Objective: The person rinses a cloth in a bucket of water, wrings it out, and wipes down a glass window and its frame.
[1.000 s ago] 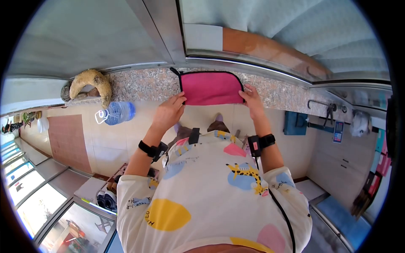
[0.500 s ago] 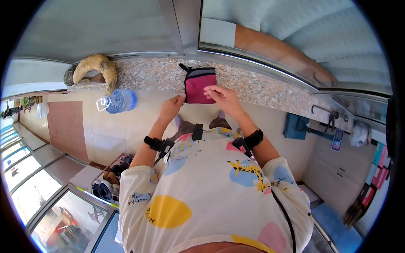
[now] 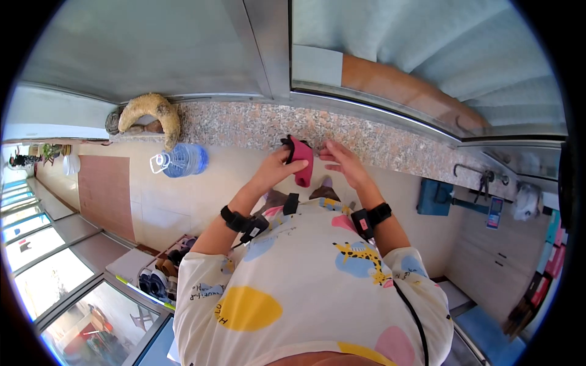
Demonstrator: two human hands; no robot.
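Observation:
The pink cloth with black edging [image 3: 302, 166] is bunched into a small, narrow bundle at the front edge of the granite ledge [image 3: 232, 125]. My left hand [image 3: 278, 169] grips it from the left, the thumb lying across its front. Just to the right, my right hand [image 3: 343, 162] is apart from the cloth, its fingers spread and nothing in them.
A tan curved object [image 3: 152, 113] lies on the ledge's left end, with a clear blue water bottle [image 3: 186, 160] below it. Shoes [image 3: 155, 282] stand at lower left. A blue case [image 3: 433, 196] and keys in a lock [image 3: 485, 182] are at right.
The cloth lay flat on the ledge, then was folded in half; now it is bunched in my left hand and off the ledge's surface. My right hand has come away from it.

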